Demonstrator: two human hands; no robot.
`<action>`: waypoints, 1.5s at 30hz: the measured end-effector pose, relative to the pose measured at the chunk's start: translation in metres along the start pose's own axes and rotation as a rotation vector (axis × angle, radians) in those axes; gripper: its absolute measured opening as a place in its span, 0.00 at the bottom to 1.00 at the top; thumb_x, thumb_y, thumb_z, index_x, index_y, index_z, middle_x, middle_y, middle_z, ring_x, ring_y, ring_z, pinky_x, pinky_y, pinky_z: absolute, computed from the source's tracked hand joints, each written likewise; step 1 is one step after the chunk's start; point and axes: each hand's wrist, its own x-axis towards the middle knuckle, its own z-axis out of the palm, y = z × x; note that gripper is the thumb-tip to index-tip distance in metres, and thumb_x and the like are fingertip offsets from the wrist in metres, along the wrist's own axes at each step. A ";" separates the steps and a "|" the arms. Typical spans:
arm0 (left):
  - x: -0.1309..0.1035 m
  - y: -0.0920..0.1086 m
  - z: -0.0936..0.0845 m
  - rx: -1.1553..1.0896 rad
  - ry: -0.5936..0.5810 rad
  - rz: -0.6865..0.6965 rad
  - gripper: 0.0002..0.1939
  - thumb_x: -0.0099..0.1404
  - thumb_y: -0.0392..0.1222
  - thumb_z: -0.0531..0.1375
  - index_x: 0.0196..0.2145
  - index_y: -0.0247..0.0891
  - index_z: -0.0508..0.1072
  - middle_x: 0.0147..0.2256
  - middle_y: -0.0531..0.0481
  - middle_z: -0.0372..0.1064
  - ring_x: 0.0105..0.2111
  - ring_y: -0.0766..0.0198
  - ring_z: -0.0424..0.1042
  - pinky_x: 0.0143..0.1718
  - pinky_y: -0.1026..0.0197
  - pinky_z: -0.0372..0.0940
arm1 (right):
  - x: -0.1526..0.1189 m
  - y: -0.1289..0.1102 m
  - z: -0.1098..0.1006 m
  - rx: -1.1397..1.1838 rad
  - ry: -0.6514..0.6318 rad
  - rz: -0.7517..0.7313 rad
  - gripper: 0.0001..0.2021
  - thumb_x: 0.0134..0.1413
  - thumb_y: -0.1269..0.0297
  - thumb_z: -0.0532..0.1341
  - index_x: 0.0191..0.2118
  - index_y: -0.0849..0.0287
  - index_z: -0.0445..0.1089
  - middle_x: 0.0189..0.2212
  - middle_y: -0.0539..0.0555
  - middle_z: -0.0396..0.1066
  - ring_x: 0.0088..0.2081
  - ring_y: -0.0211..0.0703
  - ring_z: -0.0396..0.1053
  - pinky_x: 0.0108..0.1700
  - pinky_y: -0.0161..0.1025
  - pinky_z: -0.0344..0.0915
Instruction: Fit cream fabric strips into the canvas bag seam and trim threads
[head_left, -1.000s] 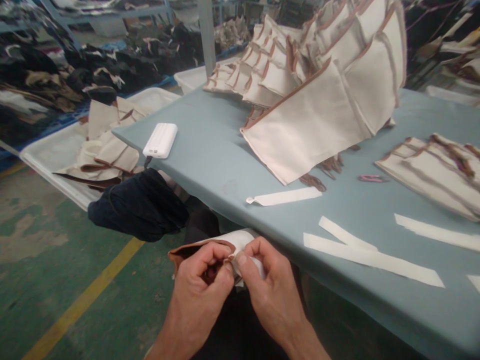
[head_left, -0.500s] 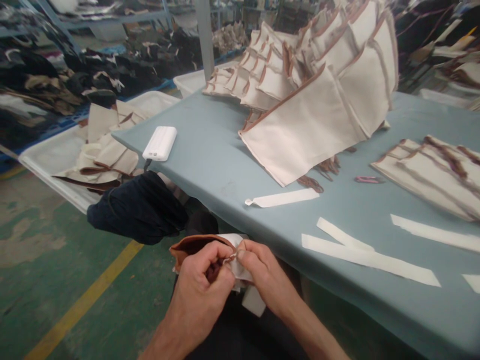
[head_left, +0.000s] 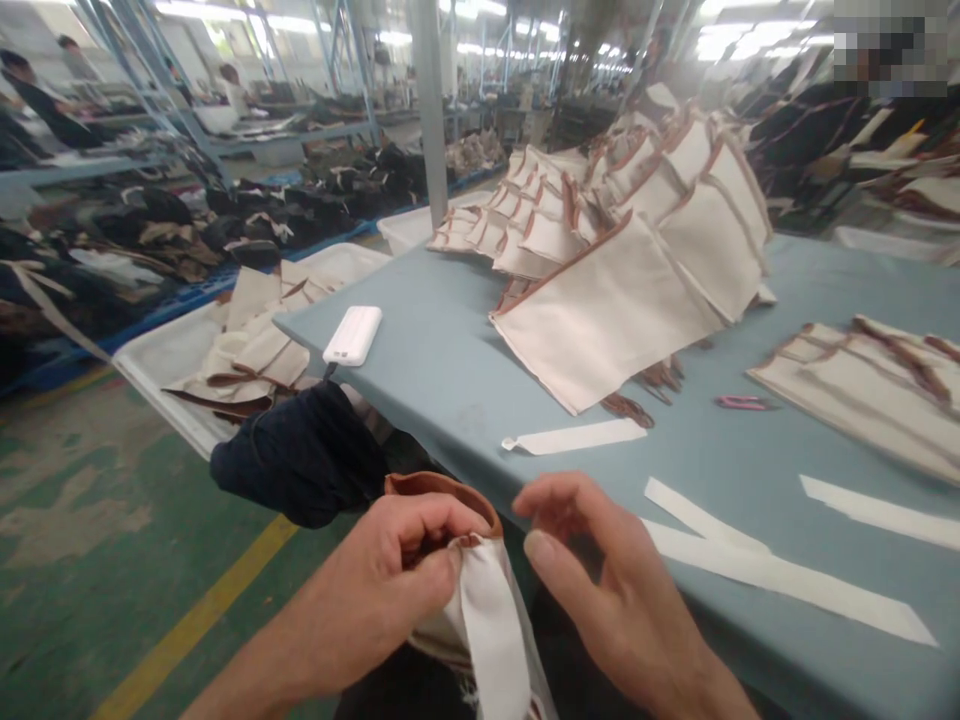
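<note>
My left hand [head_left: 390,590] is closed on the brown-trimmed mouth of a cream fabric pouch [head_left: 442,495] held low in front of the table edge. A white paper strip [head_left: 491,635] hangs down from the pouch between my two hands. My right hand [head_left: 607,590] hovers just right of the pouch with its fingers spread and nothing in them. Both hands sit below the near edge of the blue-grey table [head_left: 450,370].
A fanned pile of cream pouches [head_left: 622,240] and another stack [head_left: 870,385] lie on the table, with several white paper strips [head_left: 757,570], a white power bank [head_left: 352,336] and pink snips [head_left: 741,403]. A white tray of pouches [head_left: 172,355] and dark cloth [head_left: 300,460] stand left.
My right hand has let go of the pouch and opened, moving right. The white strip now hangs free. The camera has tilted up, showing more of the hall.
</note>
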 end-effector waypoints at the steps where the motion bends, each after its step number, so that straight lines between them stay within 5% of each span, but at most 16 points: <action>1: -0.001 0.002 0.000 0.035 -0.005 0.018 0.08 0.62 0.39 0.61 0.33 0.36 0.81 0.36 0.47 0.79 0.34 0.61 0.74 0.34 0.67 0.67 | 0.003 -0.004 -0.001 -0.005 -0.013 -0.106 0.12 0.59 0.65 0.61 0.49 0.55 0.72 0.43 0.52 0.78 0.42 0.45 0.74 0.45 0.38 0.69; 4: -0.007 0.005 0.002 0.176 0.018 0.093 0.11 0.63 0.36 0.58 0.33 0.39 0.83 0.33 0.50 0.80 0.33 0.61 0.76 0.32 0.67 0.67 | 0.016 -0.015 0.001 0.000 -0.152 -0.318 0.21 0.56 0.68 0.60 0.56 0.56 0.69 0.54 0.56 0.76 0.54 0.47 0.73 0.56 0.41 0.66; 10: -0.020 0.005 0.007 0.456 0.075 0.087 0.10 0.64 0.34 0.57 0.31 0.43 0.78 0.26 0.56 0.76 0.23 0.67 0.71 0.22 0.69 0.59 | 0.030 -0.019 0.005 -0.165 -0.286 -0.379 0.03 0.52 0.69 0.60 0.31 0.57 0.71 0.27 0.48 0.72 0.30 0.42 0.67 0.36 0.40 0.59; 16: -0.024 -0.002 0.008 0.527 0.107 0.107 0.09 0.62 0.31 0.55 0.30 0.43 0.72 0.22 0.59 0.70 0.20 0.67 0.69 0.20 0.68 0.56 | 0.025 -0.018 0.010 -0.171 -0.240 -0.384 0.04 0.47 0.72 0.57 0.25 0.56 0.63 0.24 0.48 0.67 0.29 0.41 0.64 0.32 0.38 0.55; 22: -0.026 -0.024 0.008 0.555 0.132 0.183 0.09 0.66 0.30 0.55 0.33 0.44 0.71 0.25 0.60 0.73 0.22 0.68 0.71 0.24 0.68 0.61 | 0.017 -0.004 0.025 -0.109 -0.230 -0.284 0.04 0.47 0.71 0.56 0.27 0.56 0.64 0.25 0.48 0.68 0.28 0.40 0.65 0.31 0.37 0.56; 30: -0.024 -0.050 0.006 0.567 0.167 0.731 0.21 0.63 0.21 0.54 0.45 0.46 0.67 0.32 0.55 0.77 0.30 0.65 0.77 0.35 0.66 0.68 | 0.011 -0.010 0.026 0.193 -0.330 0.026 0.02 0.47 0.68 0.56 0.26 0.55 0.63 0.23 0.45 0.64 0.27 0.38 0.61 0.32 0.35 0.57; 36: -0.015 -0.070 0.012 0.576 0.186 0.858 0.27 0.60 0.21 0.55 0.51 0.48 0.65 0.34 0.51 0.78 0.30 0.63 0.77 0.35 0.63 0.69 | 0.008 0.001 0.030 0.459 -0.422 0.278 0.08 0.50 0.58 0.56 0.26 0.56 0.61 0.21 0.44 0.54 0.24 0.36 0.51 0.26 0.33 0.48; 41: -0.021 -0.067 0.017 0.586 0.332 0.709 0.18 0.61 0.24 0.56 0.45 0.45 0.67 0.32 0.56 0.77 0.29 0.67 0.77 0.34 0.67 0.68 | 0.006 -0.003 0.027 0.310 -0.370 0.175 0.07 0.53 0.63 0.54 0.25 0.56 0.61 0.21 0.43 0.56 0.24 0.36 0.54 0.26 0.34 0.50; 45: -0.028 -0.045 0.011 0.598 0.198 0.546 0.10 0.61 0.32 0.58 0.40 0.42 0.70 0.31 0.57 0.74 0.28 0.67 0.75 0.33 0.67 0.66 | 0.002 -0.009 0.014 -0.011 -0.258 -0.174 0.06 0.49 0.73 0.54 0.27 0.56 0.62 0.23 0.44 0.61 0.25 0.35 0.59 0.30 0.34 0.52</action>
